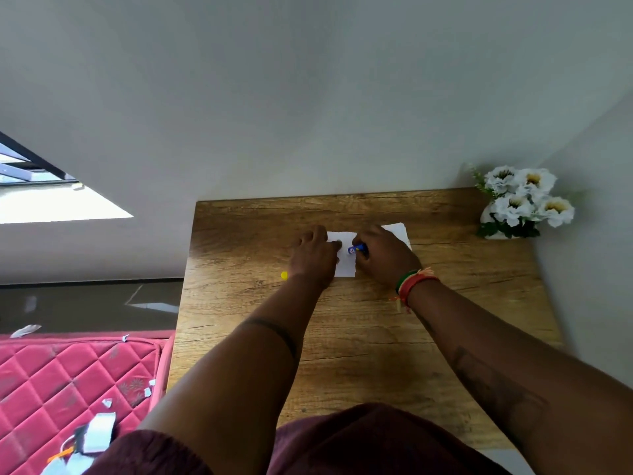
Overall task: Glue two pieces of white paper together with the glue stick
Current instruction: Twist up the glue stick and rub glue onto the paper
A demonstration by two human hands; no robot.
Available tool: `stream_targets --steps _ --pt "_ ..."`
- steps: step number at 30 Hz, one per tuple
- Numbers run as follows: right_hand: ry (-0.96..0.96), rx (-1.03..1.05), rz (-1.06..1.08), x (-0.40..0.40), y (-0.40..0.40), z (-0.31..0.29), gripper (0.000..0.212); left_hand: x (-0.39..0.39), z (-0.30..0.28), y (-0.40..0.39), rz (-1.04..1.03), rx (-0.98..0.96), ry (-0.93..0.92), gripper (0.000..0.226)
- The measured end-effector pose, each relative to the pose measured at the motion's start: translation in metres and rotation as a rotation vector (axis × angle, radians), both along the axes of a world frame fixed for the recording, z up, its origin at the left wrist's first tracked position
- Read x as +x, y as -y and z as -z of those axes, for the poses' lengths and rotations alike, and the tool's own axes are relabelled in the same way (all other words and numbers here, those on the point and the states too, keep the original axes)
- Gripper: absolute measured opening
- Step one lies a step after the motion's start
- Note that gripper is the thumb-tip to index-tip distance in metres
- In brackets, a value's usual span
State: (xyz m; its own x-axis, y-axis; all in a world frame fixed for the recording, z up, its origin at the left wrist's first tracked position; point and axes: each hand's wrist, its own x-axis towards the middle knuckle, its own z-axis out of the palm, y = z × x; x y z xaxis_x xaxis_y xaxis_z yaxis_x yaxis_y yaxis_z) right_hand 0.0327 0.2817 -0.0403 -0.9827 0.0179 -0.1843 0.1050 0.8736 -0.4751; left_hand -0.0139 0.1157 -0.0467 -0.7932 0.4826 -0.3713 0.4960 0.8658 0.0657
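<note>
A small white paper (346, 262) lies on the wooden table (359, 337). My left hand (313, 257) rests on its left part, fingers spread flat, pinning it down. My right hand (383, 257) grips a blue glue stick (357, 249), whose tip points left over the paper. A second white paper (399, 231) lies partly hidden under and behind my right hand. A yellow cap (284, 275) sits on the table just left of my left wrist.
A white vase of white flowers (524, 204) stands at the table's far right corner against the wall. A red quilted mattress (68, 382) with paper scraps lies to the left, below table height.
</note>
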Motion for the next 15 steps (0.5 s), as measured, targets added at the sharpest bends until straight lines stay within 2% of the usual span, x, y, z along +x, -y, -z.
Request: stream_targets --steps 3,10,12,15 --pt "-0.007 0.012 -0.045 0.006 0.004 -0.001 0.023 -0.001 -0.002 0.000 0.018 -0.015 0.004 0.051" --pt "0.021 0.025 -0.086 0.020 0.006 -0.005 0.020 0.003 -0.007 0.003 0.092 -0.081 -0.003 0.072" --pt "0.014 -0.015 -0.024 0.021 0.004 -0.006 0.022 0.005 -0.008 0.004 0.098 -0.093 -0.005 0.076" --pt "-0.036 -0.091 0.134 0.020 -0.004 -0.006 0.024 0.009 -0.009 0.006 0.097 -0.098 -0.025 0.068"
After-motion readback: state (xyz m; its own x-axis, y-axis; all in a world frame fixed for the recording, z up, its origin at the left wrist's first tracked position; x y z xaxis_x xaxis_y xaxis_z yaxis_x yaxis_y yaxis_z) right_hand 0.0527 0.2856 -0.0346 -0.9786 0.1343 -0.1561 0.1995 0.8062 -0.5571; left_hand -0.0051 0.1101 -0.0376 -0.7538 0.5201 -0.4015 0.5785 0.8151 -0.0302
